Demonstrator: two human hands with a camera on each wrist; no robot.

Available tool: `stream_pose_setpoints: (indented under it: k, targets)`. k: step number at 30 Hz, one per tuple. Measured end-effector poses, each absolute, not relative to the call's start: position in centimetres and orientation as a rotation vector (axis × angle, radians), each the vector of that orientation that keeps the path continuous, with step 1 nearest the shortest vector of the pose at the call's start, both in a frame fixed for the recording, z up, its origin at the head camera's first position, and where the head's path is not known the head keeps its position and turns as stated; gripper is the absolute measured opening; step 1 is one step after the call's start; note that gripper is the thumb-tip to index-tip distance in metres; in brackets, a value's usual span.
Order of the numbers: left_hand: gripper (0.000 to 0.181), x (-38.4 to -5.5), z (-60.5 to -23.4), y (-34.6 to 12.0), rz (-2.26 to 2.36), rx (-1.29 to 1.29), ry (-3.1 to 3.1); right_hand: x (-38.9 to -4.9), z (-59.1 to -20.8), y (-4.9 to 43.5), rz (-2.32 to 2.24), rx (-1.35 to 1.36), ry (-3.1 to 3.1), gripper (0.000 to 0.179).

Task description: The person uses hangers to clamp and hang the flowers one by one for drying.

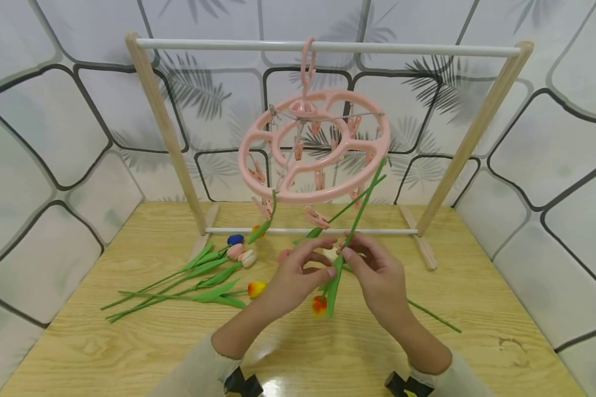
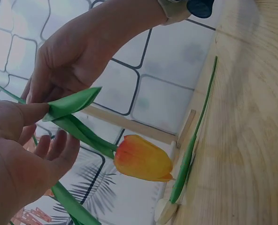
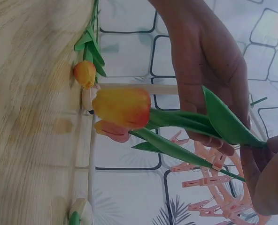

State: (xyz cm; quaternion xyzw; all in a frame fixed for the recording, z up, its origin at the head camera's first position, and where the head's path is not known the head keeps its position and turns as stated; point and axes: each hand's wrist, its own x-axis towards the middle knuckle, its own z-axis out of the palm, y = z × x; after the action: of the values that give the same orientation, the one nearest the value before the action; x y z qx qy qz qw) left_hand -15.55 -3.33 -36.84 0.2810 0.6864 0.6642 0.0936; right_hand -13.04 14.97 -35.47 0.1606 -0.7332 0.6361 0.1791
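Observation:
An orange-yellow tulip (image 1: pixel 319 305) with green leaves hangs flower down between my hands, its stem slanting up to the pink clip hanger (image 1: pixel 315 196). My right hand (image 1: pixel 379 275) pinches the stem between thumb and finger. My left hand (image 1: pixel 295 278) holds the same tulip lower down, thumb on a leaf (image 2: pixel 75 104) and the other fingers curled beneath. A pink tulip (image 3: pixel 113 131) hangs behind it, its stem in a clip (image 3: pixel 218 161). Another tulip's leaf (image 1: pixel 260 231) hangs at the hanger's front left.
Several tulips, blue (image 1: pixel 235 239), pink, white and yellow-orange (image 1: pixel 256 289), lie on the table's left half. A single green stem (image 1: pixel 434 317) lies to the right, partly behind my right hand. The hanger hooks over the white bar (image 1: pixel 402 49) of a wooden rack (image 1: pixel 469 143).

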Motion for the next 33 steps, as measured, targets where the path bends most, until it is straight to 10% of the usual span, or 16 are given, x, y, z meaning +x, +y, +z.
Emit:
stream_pose_setpoints:
  k: [33]
  targets:
    - [0.041, -17.4, -32.1, -4.5, 2.034, 1.304, 2.603, -13.6, -33.9, 17.0, 1.879, 0.45, -1.977, 0.046]
